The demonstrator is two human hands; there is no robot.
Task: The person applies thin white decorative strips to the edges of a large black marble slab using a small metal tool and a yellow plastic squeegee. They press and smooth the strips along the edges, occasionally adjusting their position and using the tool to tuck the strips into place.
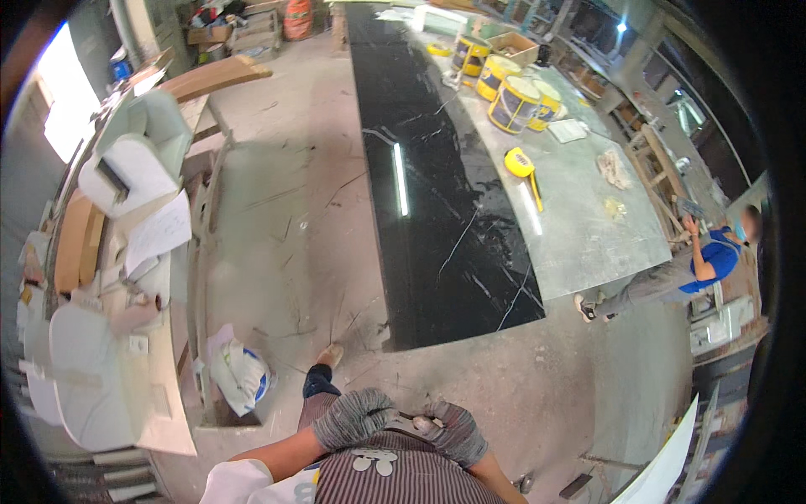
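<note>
Both hands wear grey knitted gloves and meet in front of the striped apron (pixel 382 470) at my waist. My left hand (pixel 356 417) is closed, its fingertips pointing toward the right one. My right hand (pixel 454 432) is closed too, with fingers curled inward. Between them is a small, thin, dark item (pixel 409 417), too small to name. Ahead of my hands lies a long black stone slab (pixel 449 244) with white veins, its near end a short way beyond them.
Yellow-banded tins (pixel 514 105) and a yellow tape measure (pixel 520 163) rest on a grey worktop (pixel 588 244) right of the slab. A person in blue (pixel 716 259) stands at right. A cluttered bench (pixel 155 294) runs along the left, with a white sack (pixel 239 375) beside it.
</note>
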